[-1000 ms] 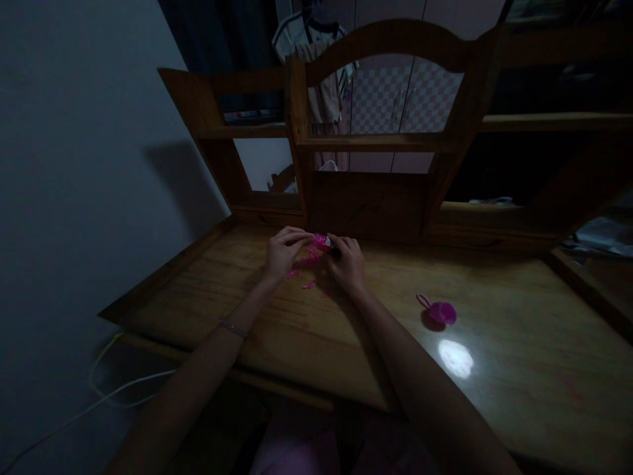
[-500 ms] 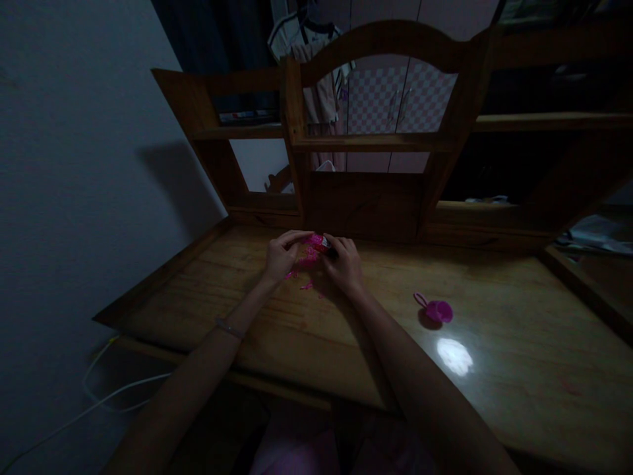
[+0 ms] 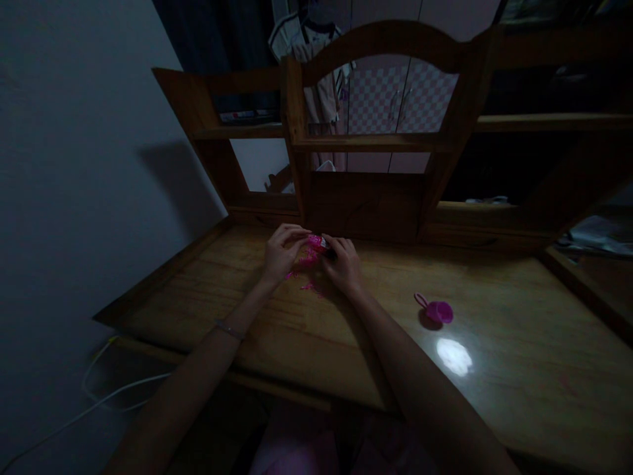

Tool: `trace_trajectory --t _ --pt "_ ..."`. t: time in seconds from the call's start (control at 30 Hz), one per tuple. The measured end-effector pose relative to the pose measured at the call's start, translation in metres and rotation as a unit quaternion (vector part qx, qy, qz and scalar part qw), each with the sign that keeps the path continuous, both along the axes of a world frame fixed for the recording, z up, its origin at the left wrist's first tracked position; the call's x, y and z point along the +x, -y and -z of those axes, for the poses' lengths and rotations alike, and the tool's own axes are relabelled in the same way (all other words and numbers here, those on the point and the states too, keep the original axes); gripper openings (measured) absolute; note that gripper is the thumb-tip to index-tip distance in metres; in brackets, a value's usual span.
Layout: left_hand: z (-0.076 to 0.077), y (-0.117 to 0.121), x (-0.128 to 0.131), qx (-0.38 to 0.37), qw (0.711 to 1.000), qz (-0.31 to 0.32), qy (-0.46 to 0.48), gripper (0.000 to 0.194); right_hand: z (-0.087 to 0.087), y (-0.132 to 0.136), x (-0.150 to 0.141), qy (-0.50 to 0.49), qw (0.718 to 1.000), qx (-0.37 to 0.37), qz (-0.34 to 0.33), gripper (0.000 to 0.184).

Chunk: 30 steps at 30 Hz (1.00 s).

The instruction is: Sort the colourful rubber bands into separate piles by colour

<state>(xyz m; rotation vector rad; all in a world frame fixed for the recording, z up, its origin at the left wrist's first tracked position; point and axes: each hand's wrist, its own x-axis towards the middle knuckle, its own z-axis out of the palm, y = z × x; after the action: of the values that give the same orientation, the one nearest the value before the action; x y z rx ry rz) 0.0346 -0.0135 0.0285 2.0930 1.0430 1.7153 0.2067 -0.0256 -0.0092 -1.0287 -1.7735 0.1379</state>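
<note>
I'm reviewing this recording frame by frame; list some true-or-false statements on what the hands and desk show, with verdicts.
1. The right hand holds a small pink-and-red item. True.
2. The left wrist is bare. False: it wears a thin band.
3. A pink cup with a looped handle is on the desk. True.
4. The looped handle points toward the picture's right edge. False: it points toward the left.
5. Small pink pieces lie on the desk near the left hand. True.
</note>
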Motion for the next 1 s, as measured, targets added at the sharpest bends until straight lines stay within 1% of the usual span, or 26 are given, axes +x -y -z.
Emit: trace_trajectory --t 0.23,0.47,0.57,0.7,0.83,0.93,1.0 --pt "-0.006 0.007 -0.001 -0.021 0.997 0.024 -0.065 0.025 0.001 0.0 -0.001 0.006 1.0 0.002 -0.006 0.046" --pt "-0.012 0.015 0.001 -0.036 0.992 0.081 -0.091 0.036 0.0 0.0 0.0 0.012 1.0 -0.001 -0.01 0.046" --pt "-0.013 0.019 0.005 -0.025 0.992 0.085 -0.093 0.038 0.0 0.0 0.0 0.004 1.0 -0.005 -0.008 0.046" --pt "-0.016 0.022 0.007 0.009 0.995 0.044 -0.088 0.038 -0.001 0.0 0.0 -0.008 1.0 -0.008 -0.008 0.047" --pt "-0.018 0.023 0.004 0.049 0.997 -0.022 -0.061 0.037 -0.001 0.0 0.0 -0.018 1.0 -0.003 -0.009 0.046" --pt "-0.018 0.021 0.001 0.053 0.995 -0.079 -0.028 0.037 -0.001 0.001 0.0 -0.026 1.0 0.002 -0.012 0.046" --pt "-0.016 0.02 0.0 0.045 0.994 -0.101 -0.006 0.04 -0.001 0.001 0.0 -0.026 1.0 0.001 -0.011 0.046"
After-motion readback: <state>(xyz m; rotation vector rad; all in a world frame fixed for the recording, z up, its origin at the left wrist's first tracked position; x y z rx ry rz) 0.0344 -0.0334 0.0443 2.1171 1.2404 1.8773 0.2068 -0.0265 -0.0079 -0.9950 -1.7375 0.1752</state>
